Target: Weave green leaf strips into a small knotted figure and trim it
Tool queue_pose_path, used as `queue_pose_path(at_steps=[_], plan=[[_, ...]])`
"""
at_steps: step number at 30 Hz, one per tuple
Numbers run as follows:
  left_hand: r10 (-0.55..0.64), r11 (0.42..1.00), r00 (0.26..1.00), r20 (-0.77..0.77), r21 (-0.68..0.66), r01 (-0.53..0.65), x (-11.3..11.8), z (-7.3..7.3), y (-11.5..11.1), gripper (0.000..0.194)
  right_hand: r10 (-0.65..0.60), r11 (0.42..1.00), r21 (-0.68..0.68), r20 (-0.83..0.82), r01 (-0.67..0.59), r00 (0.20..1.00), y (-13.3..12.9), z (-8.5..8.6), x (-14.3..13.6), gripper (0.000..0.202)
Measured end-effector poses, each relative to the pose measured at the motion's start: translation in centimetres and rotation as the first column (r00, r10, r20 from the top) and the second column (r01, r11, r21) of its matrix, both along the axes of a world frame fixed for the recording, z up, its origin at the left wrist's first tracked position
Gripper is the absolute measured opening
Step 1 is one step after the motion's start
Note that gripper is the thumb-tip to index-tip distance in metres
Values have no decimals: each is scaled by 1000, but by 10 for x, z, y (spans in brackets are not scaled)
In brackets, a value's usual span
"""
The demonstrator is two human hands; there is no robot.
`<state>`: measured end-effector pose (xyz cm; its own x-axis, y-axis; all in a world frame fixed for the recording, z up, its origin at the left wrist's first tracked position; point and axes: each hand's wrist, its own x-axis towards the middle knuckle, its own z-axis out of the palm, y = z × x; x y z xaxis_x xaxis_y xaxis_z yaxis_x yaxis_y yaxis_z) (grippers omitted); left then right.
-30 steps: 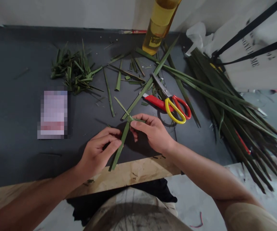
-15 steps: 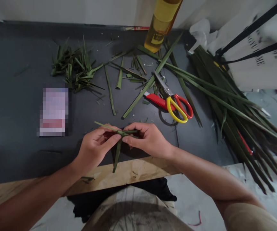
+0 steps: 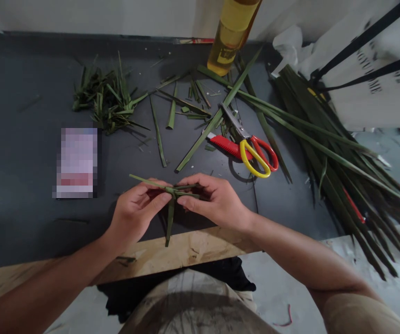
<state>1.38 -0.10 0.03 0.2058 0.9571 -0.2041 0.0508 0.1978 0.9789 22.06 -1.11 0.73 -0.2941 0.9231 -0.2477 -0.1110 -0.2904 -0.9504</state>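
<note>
The left hand (image 3: 135, 206) is closed on the folded leaf piece (image 3: 170, 215), pinching its knotted middle between thumb and fingers. The right hand (image 3: 219, 202) curls loosely around the strips that leave the knot toward the right, its thumb on the near side and its forefinger on the far side; how firmly it grips cannot be told. The piece is between the two hands, above the near edge of the dark table (image 3: 22, 185), with one thin strip sticking out to the left past the left hand and a wider one pointing down toward the wooden edging (image 3: 193, 250). Farther off and to the right, the scissors (image 3: 243, 134) with one yellow and one red handle lie partly over a red cutter (image 3: 226, 145), beside a long green strip (image 3: 200, 141) that slants away to the far right. Short leaf scraps (image 3: 171, 116) are scattered left of them. A tangle of leaf pieces (image 3: 111, 102) sits at the far left, with a blurred-out flat rectangle (image 3: 77, 157) just nearer. A bottle (image 3: 233, 32) of amber liquid stands at the far side, and a bundle of long leaves (image 3: 325, 153) spreads along the right, beside a white bag (image 3: 377, 97).
</note>
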Motion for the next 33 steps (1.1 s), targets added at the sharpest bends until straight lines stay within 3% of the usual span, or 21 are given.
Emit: queue_pose_path(at_steps=[6,16,19,22,24,26,29,31,33], plan=[[9,1000,1000,-2,-19,-9,-1,-2,-3,27,-2,1000,6,18,2,1000,-1,2,-1,32],[-48,997,999,-16,52,49,0,-1,-4,9,-39,996,80,165,26,986,-3,-1,-2,24],[-9,997,999,-33,83,12,0,-1,-4,9,-50,993,115,215,26,975,-5,-1,-5,18],[75,985,995,-59,162,-65,-1,2,-5,6,-142,965,256,312,61,939,-7,2,-6,13],[139,965,988,-62,232,-121,-2,5,-6,5,-264,911,396,355,111,897,-9,5,-3,10],[148,953,988,-41,274,-131,-4,9,-8,8,-425,814,550,349,184,835,-9,9,5,8],[36,957,999,15,286,-38,-7,11,-11,16,-666,583,756,235,297,708,-8,14,21,9],[-40,963,998,54,269,24,-6,10,-12,20,-684,481,837,171,262,709,-8,12,29,20],[-49,975,996,70,222,33,-4,9,-13,22,-600,458,884,228,96,767,-7,7,29,27]])
